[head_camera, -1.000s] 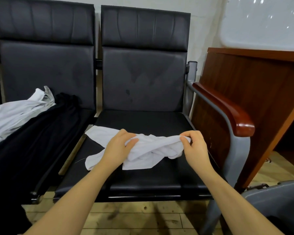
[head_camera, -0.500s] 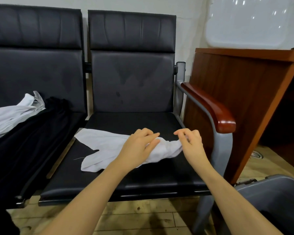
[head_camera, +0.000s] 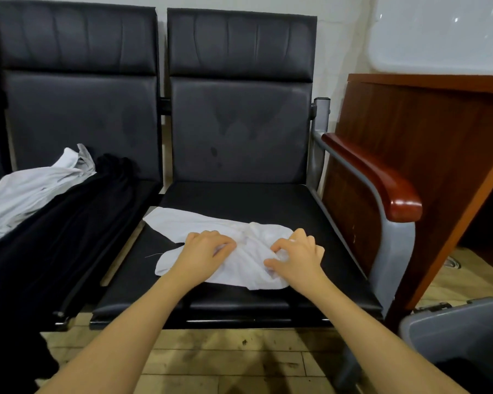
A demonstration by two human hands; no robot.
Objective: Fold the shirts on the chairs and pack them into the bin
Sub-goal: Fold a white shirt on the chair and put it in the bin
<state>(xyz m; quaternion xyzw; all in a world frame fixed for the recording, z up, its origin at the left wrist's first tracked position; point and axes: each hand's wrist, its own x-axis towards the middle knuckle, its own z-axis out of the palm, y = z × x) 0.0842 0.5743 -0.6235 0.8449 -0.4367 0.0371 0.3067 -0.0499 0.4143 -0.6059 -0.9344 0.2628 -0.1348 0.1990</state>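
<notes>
1. Now pressing down on the white shirt (head_camera: 228, 245), which lies bunched on the seat of the right chair (head_camera: 239, 200); a second ago held stretched between both hands just above the seat, since lowered and gathered toward the front edge.
2. Left hand (head_camera: 208, 248) resting on the cloth's middle, fingers curled and bunching a fold beneath the knuckles; earlier pinching the shirt's left half while pulling it taut.
3. Right hand (head_camera: 299, 257) moved inward from the shirt's far right end, fingers (head_camera: 279, 244) bent claw-like and gripping the crumpled right part, thumb tucked under a loose edge.
4. Hands now closer together than a moment ago, with the shirt's left tail spread flat toward the gap between the seats.
5. Probably mid-fold: cloth compacted but not yet a neat packet, so another tuck likely needed before lifting.
6. Grey bin (head_camera: 461, 334) waiting at lower right, beside the chair's armrest (head_camera: 382, 180), near enough for a short carry.
7. More garments left on the left chair (head_camera: 77, 109): a pale shirt (head_camera: 32, 191) atop a black one (head_camera: 69, 228), both unfolded.
</notes>
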